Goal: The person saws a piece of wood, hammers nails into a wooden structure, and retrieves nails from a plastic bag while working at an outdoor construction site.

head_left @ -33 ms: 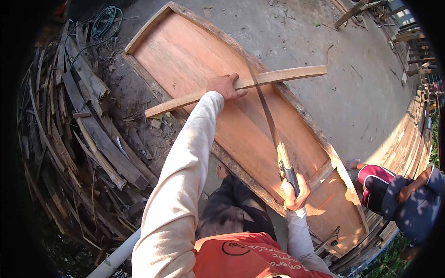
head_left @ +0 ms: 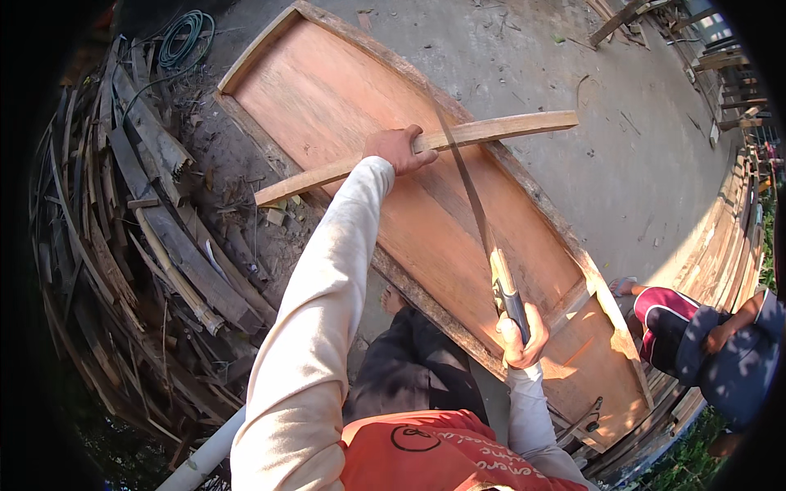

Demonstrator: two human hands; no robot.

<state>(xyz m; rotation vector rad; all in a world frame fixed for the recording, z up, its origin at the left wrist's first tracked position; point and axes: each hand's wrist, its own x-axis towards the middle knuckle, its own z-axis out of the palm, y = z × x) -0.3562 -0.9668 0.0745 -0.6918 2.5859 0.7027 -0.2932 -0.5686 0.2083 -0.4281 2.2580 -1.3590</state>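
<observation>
My left hand [head_left: 401, 153] is closed round a wooden batten [head_left: 503, 128], which lies across the raised sides of a long, shallow wooden box [head_left: 540, 196] with a reddish plywood bottom. In my right hand [head_left: 524, 337] is the handle of a handsaw [head_left: 468, 182]; its fingers wrap the dark grip. The long narrow blade slants up and away to the left, crossing the batten just right of my left hand. Whether the teeth are cutting into the wood cannot be made out.
Stacked scrap boards [head_left: 155, 213] fill the left side, with a coiled green hose [head_left: 184, 41] beyond. A small dark tool [head_left: 591, 416] rests in the box's near end. Another person [head_left: 696, 335] sits at the right by more planks [head_left: 720, 237].
</observation>
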